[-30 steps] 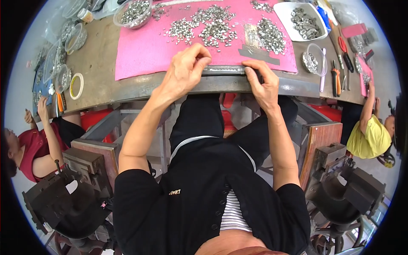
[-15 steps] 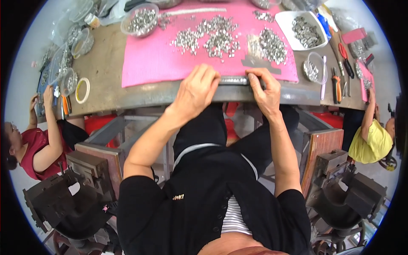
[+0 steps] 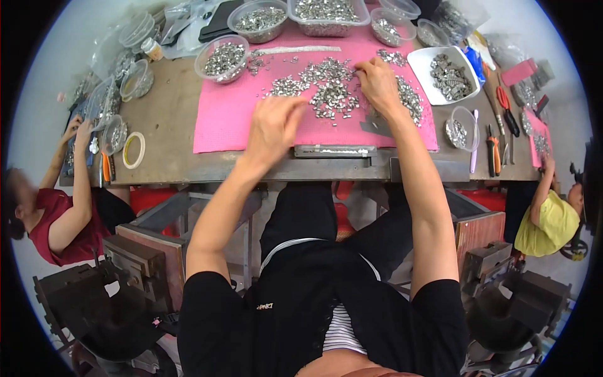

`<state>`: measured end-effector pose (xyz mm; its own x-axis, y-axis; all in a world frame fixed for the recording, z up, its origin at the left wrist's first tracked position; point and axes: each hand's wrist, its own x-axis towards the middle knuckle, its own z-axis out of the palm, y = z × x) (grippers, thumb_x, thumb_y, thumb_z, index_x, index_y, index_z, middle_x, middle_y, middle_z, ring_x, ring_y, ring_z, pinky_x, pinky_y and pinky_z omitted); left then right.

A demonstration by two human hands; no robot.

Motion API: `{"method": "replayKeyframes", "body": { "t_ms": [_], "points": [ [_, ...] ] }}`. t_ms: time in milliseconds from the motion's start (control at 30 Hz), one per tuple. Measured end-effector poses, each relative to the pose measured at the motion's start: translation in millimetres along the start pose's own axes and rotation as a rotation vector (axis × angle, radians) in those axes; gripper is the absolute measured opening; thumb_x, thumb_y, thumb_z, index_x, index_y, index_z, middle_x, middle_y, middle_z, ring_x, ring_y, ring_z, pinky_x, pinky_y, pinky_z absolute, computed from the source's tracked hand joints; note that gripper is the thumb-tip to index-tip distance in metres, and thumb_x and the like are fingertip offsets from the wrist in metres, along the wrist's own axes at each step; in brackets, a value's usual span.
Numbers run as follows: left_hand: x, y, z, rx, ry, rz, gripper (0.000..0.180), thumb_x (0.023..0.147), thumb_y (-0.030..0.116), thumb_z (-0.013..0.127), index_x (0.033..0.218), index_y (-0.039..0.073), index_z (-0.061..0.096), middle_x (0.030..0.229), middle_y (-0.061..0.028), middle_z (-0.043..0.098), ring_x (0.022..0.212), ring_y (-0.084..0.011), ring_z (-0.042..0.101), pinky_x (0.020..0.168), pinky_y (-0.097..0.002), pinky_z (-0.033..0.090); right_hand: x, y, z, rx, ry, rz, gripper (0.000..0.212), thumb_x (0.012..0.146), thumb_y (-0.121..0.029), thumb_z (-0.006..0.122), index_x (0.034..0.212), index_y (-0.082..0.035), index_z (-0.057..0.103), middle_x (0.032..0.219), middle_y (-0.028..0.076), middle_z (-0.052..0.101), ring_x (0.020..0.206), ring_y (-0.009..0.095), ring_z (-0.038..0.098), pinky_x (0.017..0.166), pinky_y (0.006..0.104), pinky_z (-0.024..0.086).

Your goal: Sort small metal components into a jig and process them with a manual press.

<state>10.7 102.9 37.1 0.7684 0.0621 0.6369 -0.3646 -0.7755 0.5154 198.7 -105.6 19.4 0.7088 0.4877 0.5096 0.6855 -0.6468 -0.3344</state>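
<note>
A narrow metal bar fixture (image 3: 336, 151) lies along the near edge of the pink ribbed mat (image 3: 232, 132), with a row of small shiny pieces set in its top. My left hand (image 3: 271, 122) hovers over the mat beyond the bar's left end; motion smears its fingers. At the right side of a loose pile of small silvery metal pieces (image 3: 333, 97), my right hand (image 3: 379, 83) has its fingertips drawn together; what they pinch is too small to make out. Another pile of metal pieces (image 3: 409, 100) is partly hidden by my right forearm.
Round tubs of metal pieces (image 3: 225, 60) and a rectangular tub (image 3: 330, 16) stand at the back. To the right are a white tray (image 3: 471, 94), a small cup (image 3: 461, 129) and pliers (image 3: 493, 151). A tape roll (image 3: 134, 151) lies left. Co-workers sit on both sides.
Both hands have let go of the metal bar at the table edge. My right hand has reached forward to the pile; my left has lifted over the mat. The view has shifted, showing more tubs.
</note>
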Motion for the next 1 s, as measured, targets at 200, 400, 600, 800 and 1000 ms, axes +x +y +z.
{"method": "replayKeyframes", "body": {
  "t_ms": [200, 400, 600, 800, 1000],
  "points": [
    [65, -81, 16, 0.126, -0.027, -0.019, 0.016, 0.093, 0.013, 0.068, 0.104, 0.004, 0.074, 0.095, -0.0168, 0.073, 0.084, -0.0343, 0.07, 0.076, -0.0435, 0.054, 1, 7, 5, -0.114, -0.069, -0.011, 0.011, 0.09, -0.017, 0.067, 0.094, -0.008, 0.072, 0.094, 0.013, 0.067, 0.095, 0.033, 0.064, 0.086, 0.0471, 0.047],
    [81, -96, 41, 0.392, -0.096, -0.056, 0.019, 0.088, 0.02, 0.074, 0.095, 0.002, 0.077, 0.089, -0.0183, 0.072, 0.081, -0.0362, 0.07, 0.076, -0.0455, 0.055, -3, 2, -8, -0.024, -0.071, 0.024, 0.013, 0.09, -0.018, 0.066, 0.095, -0.008, 0.071, 0.092, 0.012, 0.069, 0.09, 0.033, 0.066, 0.086, 0.048, 0.045],
    [79, -102, 40, 0.501, -0.089, -0.038, 0.018, 0.087, 0.022, 0.075, 0.092, 0.005, 0.077, 0.089, -0.013, 0.072, 0.087, -0.0303, 0.07, 0.079, -0.0488, 0.05, -41, -43, -59, 0.266, -0.243, -0.001, 0.012, 0.086, -0.008, 0.069, 0.09, 0.004, 0.068, 0.079, 0.017, 0.069, 0.071, 0.029, 0.069, 0.067, 0.0375, 0.054],
    [76, -68, 20, 0.135, -0.05, 0.035, 0.008, 0.081, 0.009, 0.069, 0.082, 0.002, 0.068, 0.082, -0.0158, 0.071, 0.077, -0.0326, 0.069, 0.074, -0.0458, 0.053, -88, -48, -76, 0.348, -0.339, 0.074, 0.011, 0.085, -0.007, 0.071, 0.089, 0.003, 0.068, 0.073, 0.013, 0.065, 0.065, 0.022, 0.064, 0.063, 0.0344, 0.051],
    [19, -8, -6, 0.191, -0.341, 0.164, 0.007, 0.083, 0.005, 0.067, 0.085, 0.003, 0.061, 0.08, -0.0127, 0.063, 0.081, -0.0325, 0.062, 0.076, -0.0436, 0.048, -85, -45, -74, 0.323, -0.381, 0.058, 0.01, 0.085, -0.006, 0.073, 0.093, 0.001, 0.071, 0.082, 0.012, 0.067, 0.07, 0.021, 0.065, 0.066, 0.0343, 0.051]
  ]
}}
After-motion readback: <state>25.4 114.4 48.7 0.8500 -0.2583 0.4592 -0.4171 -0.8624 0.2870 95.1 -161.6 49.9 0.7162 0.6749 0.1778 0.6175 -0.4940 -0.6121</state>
